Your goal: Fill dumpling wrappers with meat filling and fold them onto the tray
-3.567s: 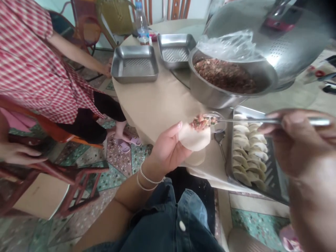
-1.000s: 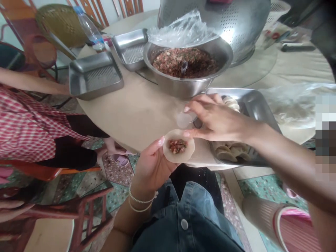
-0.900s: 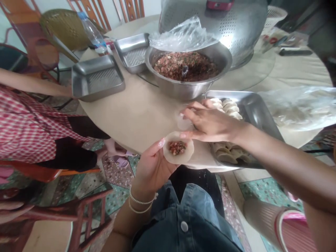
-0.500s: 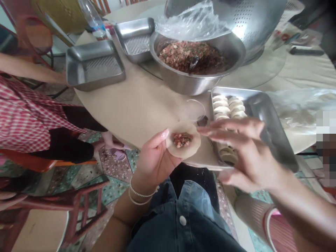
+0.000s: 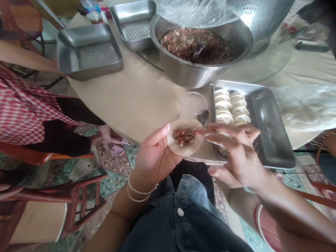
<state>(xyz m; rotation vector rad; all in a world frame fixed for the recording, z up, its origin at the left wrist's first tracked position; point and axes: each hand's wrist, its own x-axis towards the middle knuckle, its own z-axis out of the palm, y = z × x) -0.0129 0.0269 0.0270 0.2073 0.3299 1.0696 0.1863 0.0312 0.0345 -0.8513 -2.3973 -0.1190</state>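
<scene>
A round dumpling wrapper rests on the fingers and palm of my left hand, with the thumb against its left edge. A mound of meat filling with green flecks sits in the middle of the dough, which is flat and unfolded. My right hand is at the wrapper's right side, its fingers spread; the fingertips are close to the edge, and whether they touch it I cannot tell. Just beyond the wrapper are a small clear bowl and a metal spoon. Folded dumplings line up behind my right hand.
The dumplings lie in a metal tray. A large steel bowl holds more filling, with a plastic bag over its back rim. Two more trays, one a metal tray, stand at left, by a person in a checked shirt.
My right hand has come slightly left and closer to the wrapper's edge. The left hand still supports the wrapper and filling. The view has shifted slightly.
</scene>
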